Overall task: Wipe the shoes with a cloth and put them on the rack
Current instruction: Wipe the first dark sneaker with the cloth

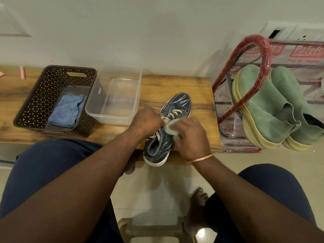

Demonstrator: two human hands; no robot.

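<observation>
A dark blue denim sneaker [178, 104] with pale laces lies on the wooden table [175, 85], toe pointing away, heel hanging over the front edge. My left hand [146, 121] grips it at the laces, on its left side. My right hand [190, 135] holds a pale green cloth [171, 128] pressed against the sneaker's right side near the tongue. Two green slip-on shoes [266, 106] with yellow soles sit on the red shoe rack [245, 55] at the right, which is wrapped in clear plastic.
A dark brown perforated basket [35, 102] at the left holds a blue cloth [67, 109]. A clear plastic tub [122, 85] stands between basket and sneaker. My knees and bare feet frame a plastic stool [149, 230] on the tiled floor below.
</observation>
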